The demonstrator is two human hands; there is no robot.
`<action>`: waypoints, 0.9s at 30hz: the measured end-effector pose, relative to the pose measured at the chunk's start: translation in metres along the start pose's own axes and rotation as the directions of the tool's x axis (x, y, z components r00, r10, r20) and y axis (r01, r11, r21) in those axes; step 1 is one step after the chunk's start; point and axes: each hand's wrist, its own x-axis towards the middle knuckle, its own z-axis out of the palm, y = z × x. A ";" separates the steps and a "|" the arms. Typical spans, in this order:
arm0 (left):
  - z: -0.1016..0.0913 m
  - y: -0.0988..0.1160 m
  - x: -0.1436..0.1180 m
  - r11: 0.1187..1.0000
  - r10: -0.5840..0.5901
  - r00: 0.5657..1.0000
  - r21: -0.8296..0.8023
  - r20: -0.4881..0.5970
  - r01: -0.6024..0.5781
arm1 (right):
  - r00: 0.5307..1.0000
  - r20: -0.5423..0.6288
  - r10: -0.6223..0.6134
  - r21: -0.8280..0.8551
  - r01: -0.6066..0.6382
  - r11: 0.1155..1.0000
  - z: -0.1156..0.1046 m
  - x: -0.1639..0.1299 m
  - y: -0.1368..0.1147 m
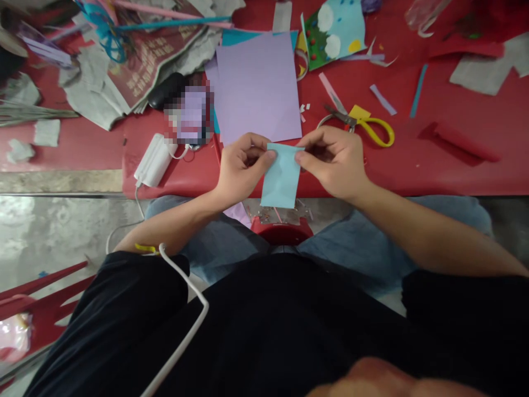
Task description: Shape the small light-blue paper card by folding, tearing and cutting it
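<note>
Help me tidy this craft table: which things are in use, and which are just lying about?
In use: small light-blue paper rectangle, pinched at its top edge by left hand and right hand.

Lying about: yellow-handled scissors, large lilac paper sheet, white power bank, newspaper pile.

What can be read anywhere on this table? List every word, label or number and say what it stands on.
Nothing can be read for certain.
Newspaper: pale print on its dark red page, too blurred to read.
Pixelated patch beside the lilac paper: hidden, unreadable.
Blue paper held by the left hand and right hand: no text.
Scissors: no visible label.
</note>
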 end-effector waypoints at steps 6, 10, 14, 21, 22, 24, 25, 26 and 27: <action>0.010 0.006 -0.020 0.991 -0.071 0.993 -0.109 0.093 0.081 | 0.998 -0.014 -0.056 -0.016 0.056 0.998 0.000 -0.023 -0.010; 0.010 0.006 -0.023 0.969 -0.119 0.979 -0.195 0.163 0.150 | 0.998 -0.035 -0.057 -0.008 0.057 0.998 0.002 -0.028 -0.012; 0.005 0.006 -0.021 0.961 -0.132 0.971 -0.214 0.201 0.175 | 0.991 -0.131 -0.014 -0.039 0.009 0.999 0.001 -0.028 -0.008; 0.005 0.007 -0.026 0.989 -0.148 0.977 0.022 0.153 0.146 | 0.986 -0.163 0.034 -0.008 -0.036 0.999 -0.003 -0.027 -0.001; 0.006 0.006 -0.027 0.987 -0.159 0.975 0.014 0.153 0.159 | 0.990 -0.124 0.067 0.017 -0.066 0.998 -0.003 -0.027 -0.001; 0.006 0.005 -0.028 0.982 -0.183 0.971 -0.007 0.157 0.186 | 0.989 -0.023 0.145 0.049 -0.144 0.988 -0.001 -0.029 -0.001; 0.006 0.004 -0.028 0.981 -0.188 0.970 -0.018 0.157 0.193 | 0.984 0.010 0.178 0.051 -0.178 0.983 -0.001 -0.030 -0.001; 0.006 0.003 -0.028 0.981 -0.188 0.970 -0.029 0.153 0.194 | 0.980 0.016 0.200 0.045 -0.200 0.979 0.000 -0.031 -0.001; 0.005 0.003 -0.028 0.981 -0.184 0.972 -0.041 0.147 0.192 | 0.978 -0.003 0.209 0.035 -0.209 0.977 0.000 -0.032 -0.001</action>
